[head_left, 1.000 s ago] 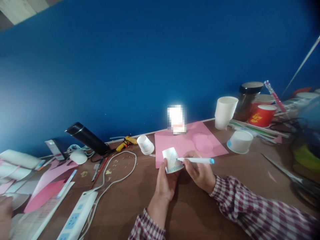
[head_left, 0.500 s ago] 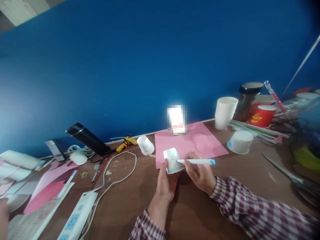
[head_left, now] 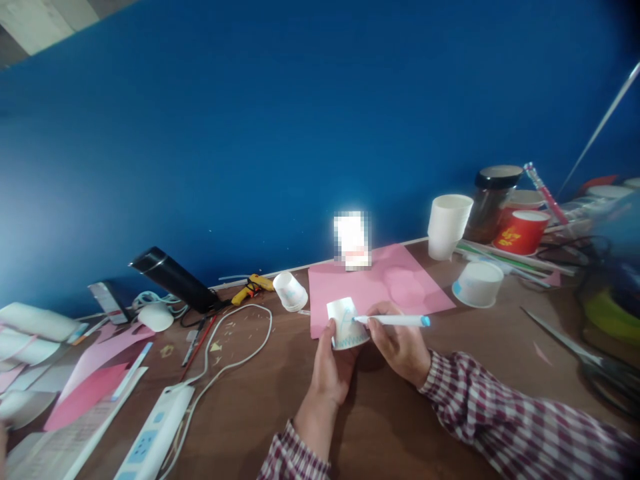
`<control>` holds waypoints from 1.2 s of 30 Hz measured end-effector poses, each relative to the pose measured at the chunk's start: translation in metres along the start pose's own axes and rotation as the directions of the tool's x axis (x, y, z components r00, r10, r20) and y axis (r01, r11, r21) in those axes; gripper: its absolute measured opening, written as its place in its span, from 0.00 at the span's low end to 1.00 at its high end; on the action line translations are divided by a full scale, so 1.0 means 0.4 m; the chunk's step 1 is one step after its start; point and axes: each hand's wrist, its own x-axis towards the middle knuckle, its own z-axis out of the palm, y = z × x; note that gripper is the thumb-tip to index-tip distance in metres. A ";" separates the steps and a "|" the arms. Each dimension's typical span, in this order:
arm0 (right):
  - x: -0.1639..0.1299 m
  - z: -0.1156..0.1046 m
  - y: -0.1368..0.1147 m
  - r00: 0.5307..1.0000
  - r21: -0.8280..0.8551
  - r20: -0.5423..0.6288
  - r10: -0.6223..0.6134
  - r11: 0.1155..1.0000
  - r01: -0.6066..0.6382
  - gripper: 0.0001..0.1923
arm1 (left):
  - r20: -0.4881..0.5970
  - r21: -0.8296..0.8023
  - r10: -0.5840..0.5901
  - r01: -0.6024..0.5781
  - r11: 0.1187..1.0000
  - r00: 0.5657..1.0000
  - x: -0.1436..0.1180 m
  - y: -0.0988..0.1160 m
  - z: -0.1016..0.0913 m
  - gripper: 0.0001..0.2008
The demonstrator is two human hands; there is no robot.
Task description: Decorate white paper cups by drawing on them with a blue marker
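Two hands work one small paper cup [head_left: 347,324] just above the tabletop [head_left: 400,413]: left hand [head_left: 331,370] clamps its thin, crushable wall; right hand [head_left: 400,347] pinches a light marker [head_left: 393,321] against it.

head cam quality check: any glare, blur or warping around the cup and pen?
Head view: the small paper cup in the left hand and the pen in the right hand are reasonably sharp; a blown-out, pixelated white patch sits at the wall; the scissors and the right edge smear; the wide lens tilts and bows the table edge.
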 end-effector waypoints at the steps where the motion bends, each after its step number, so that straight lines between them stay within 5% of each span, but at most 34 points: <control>1: 0.000 0.000 0.001 1.000 0.002 0.003 0.001 1.000 -0.001 0.04 | -0.004 0.001 0.001 -0.001 1.000 1.000 0.000 0.000 0.000 0.17; 36: -0.003 -0.001 -0.009 0.998 0.032 0.028 0.049 0.998 -0.050 0.04 | -0.014 -0.016 0.012 -0.013 1.000 1.000 0.000 0.001 0.003 0.16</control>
